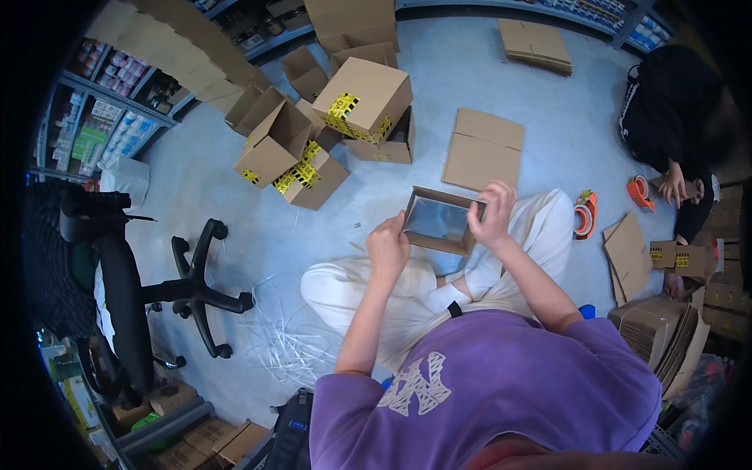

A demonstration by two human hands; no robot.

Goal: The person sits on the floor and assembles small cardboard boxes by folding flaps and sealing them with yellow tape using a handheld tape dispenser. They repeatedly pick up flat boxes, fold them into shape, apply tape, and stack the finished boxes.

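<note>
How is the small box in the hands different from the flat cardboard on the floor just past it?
The small box is opened up with raised walls, but the flat cardboard is folded down. The left hand and right hand hold the small box, while the flat cardboard lies on the floor. Both are brown cardboard.

Pale flr [560, 133] — flat ctns [483, 157], taped boxes [323, 186], orange tape disps [590, 213].

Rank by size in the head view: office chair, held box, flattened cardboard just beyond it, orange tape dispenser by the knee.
1. Office chair
2. Held box, flattened cardboard: too alike to rank
3. Tape dispenser
</note>
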